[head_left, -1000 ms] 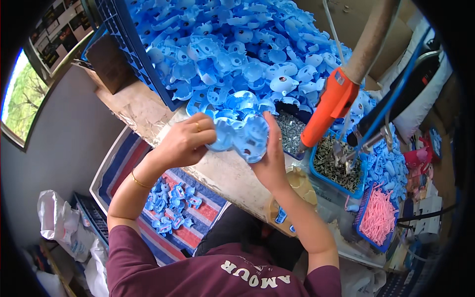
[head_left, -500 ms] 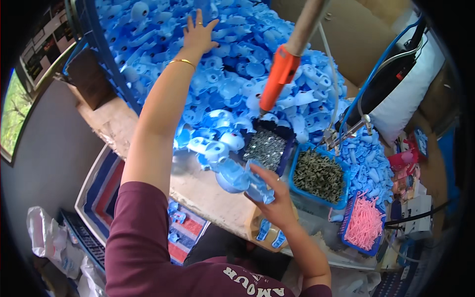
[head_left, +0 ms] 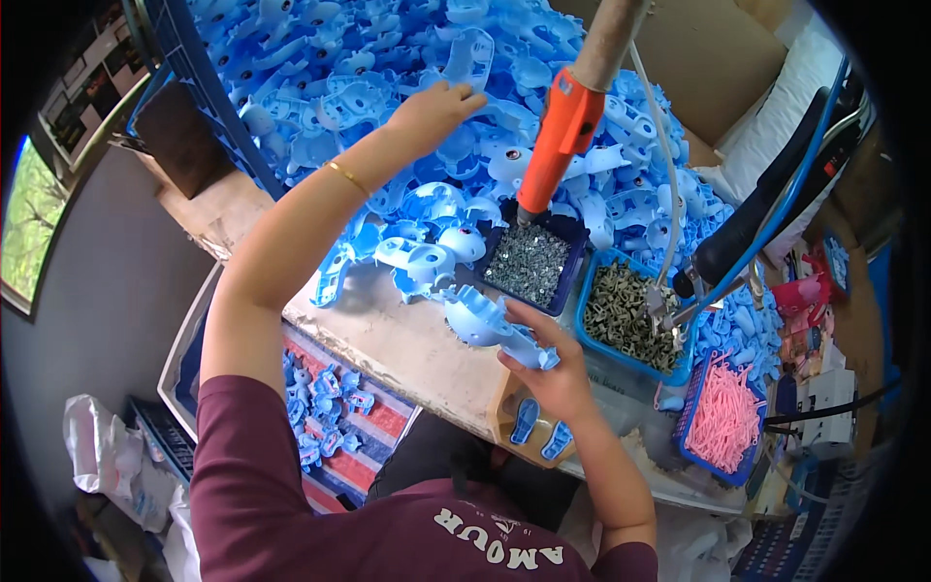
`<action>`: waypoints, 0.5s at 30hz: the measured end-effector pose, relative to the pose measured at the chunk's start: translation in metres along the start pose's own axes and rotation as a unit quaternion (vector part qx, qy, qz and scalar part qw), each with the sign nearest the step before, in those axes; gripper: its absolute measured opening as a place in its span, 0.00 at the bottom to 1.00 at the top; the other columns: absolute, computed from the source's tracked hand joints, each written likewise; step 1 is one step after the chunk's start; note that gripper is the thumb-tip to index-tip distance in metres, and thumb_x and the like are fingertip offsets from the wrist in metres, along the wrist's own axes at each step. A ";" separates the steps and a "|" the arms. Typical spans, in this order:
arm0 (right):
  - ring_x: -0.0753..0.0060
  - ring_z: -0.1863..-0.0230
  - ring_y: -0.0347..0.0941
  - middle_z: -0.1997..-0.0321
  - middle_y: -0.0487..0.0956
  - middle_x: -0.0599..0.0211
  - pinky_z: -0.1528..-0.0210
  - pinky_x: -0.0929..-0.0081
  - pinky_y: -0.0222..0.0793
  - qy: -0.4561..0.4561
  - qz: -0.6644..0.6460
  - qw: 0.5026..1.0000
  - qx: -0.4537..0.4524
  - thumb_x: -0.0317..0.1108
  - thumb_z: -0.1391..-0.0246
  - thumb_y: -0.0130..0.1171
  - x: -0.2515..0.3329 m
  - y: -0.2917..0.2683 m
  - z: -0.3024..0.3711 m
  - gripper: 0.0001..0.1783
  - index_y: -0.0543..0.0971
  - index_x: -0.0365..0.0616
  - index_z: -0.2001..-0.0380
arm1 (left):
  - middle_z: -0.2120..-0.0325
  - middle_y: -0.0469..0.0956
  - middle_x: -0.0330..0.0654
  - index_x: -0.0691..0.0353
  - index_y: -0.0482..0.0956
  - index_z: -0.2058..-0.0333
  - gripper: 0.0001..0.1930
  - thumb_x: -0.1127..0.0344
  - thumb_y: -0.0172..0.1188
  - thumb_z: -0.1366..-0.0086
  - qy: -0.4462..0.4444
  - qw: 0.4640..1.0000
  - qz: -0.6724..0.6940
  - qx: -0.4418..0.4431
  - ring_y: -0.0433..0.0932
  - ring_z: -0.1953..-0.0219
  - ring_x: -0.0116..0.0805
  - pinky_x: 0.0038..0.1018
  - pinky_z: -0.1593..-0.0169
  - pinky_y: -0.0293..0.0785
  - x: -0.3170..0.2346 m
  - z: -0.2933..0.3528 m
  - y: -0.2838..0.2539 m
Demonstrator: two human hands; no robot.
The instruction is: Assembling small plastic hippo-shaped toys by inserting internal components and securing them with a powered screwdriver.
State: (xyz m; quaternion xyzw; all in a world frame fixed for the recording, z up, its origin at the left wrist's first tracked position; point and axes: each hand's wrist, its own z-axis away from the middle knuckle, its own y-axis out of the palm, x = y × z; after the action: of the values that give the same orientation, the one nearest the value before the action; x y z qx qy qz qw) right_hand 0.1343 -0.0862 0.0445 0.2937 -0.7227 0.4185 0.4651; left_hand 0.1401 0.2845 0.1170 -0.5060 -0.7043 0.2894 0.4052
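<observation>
My left hand is closed, pinching the lower end of a light-blue plastic shell half that stands up over the big heap of blue plastic parts. Low over the front of the bench, my right hand grips another blue shell piece, rounded at one end, with thumb and fingers at its right end. Just under that hand sits a wooden block with blue sole-shaped pieces in its hollows. Above the screw tray hangs an orange electric screwdriver, its tip close to the screws.
Right of the screws stand a blue tray of dark metal clips and a blue basket of pink sticks. A black tool with a blue hose reaches over them. Finished-looking blue parts lie on a striped sheet below the bench.
My left hand, earlier spread over the heap, has come back nearer and closed on a shell half. My right hand has shifted slightly right, still holding its piece; the view has moved a little.
</observation>
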 end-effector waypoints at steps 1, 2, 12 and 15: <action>0.68 0.42 0.73 0.42 0.77 0.63 0.39 0.69 0.68 -0.009 -0.005 1.000 0.000 0.22 0.50 0.70 0.000 -0.001 0.001 0.35 0.72 0.44 0.38 | 0.51 0.76 0.42 0.49 0.72 0.44 0.25 0.76 0.56 0.41 -0.001 1.000 0.000 0.000 0.78 0.53 0.47 0.39 0.56 0.80 -0.009 0.008 -0.008; 0.68 0.42 0.73 0.42 0.77 0.63 0.39 0.69 0.68 -0.009 -0.005 1.000 0.002 0.22 0.50 0.70 0.000 -0.001 0.003 0.35 0.72 0.44 0.38 | 0.51 0.75 0.42 0.49 0.71 0.44 0.26 0.73 0.58 0.42 -0.044 0.998 0.008 0.043 0.76 0.51 0.47 0.39 0.52 0.78 -0.017 0.018 -0.017; 0.61 0.49 0.76 0.52 0.80 0.59 0.47 0.65 0.70 0.058 -0.025 0.996 -0.063 0.43 0.47 0.71 0.007 -0.016 0.035 0.27 0.78 0.45 0.46 | 0.38 0.70 0.44 0.45 0.64 0.35 0.35 0.55 0.66 0.39 -0.056 0.998 0.012 0.003 0.66 0.36 0.46 0.46 0.30 0.55 -0.038 0.094 -0.061; 0.59 0.52 0.76 0.54 0.79 0.59 0.50 0.66 0.71 0.046 0.019 0.998 -0.046 0.39 0.47 0.71 0.018 -0.022 0.040 0.25 0.78 0.47 0.46 | 0.40 0.72 0.45 0.50 0.68 0.38 0.30 0.57 0.64 0.38 -0.072 0.996 0.048 -0.026 0.68 0.38 0.45 0.45 0.32 0.58 -0.055 0.112 -0.074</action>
State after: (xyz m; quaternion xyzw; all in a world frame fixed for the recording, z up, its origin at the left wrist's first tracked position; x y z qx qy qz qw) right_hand 0.1280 -0.1327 0.0599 0.2386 -0.7245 0.4065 0.5029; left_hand 0.0164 0.2090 0.1055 -0.5276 -0.7138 0.3258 0.3257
